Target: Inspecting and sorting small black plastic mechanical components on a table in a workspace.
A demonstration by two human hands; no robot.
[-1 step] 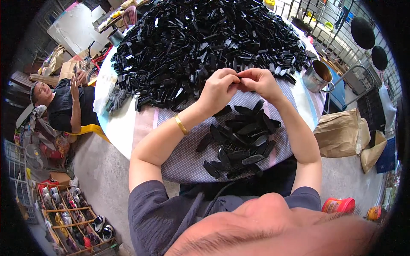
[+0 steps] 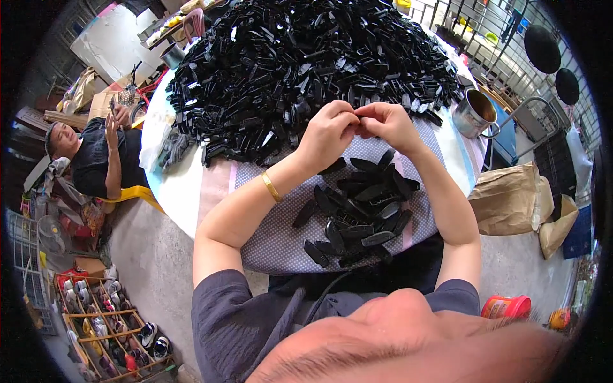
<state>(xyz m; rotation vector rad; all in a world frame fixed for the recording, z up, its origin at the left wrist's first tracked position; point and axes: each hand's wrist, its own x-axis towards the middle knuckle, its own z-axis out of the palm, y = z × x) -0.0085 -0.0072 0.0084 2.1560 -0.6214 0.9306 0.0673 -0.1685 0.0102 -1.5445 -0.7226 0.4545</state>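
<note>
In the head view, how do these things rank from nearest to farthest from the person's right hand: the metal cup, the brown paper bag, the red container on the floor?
From the right hand:
1. Metal cup, on the table just to its right.
2. Brown paper bag, on the floor, lower right.
3. Red container, on the floor, far below near the right elbow.

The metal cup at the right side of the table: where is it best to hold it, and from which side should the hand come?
Probably best by the handle of the metal cup: it sticks out on the right, toward the table edge, away from the big pile of black plastic pieces. Come from the right side. The cup stands upright with its mouth open, so keep it level.
</note>
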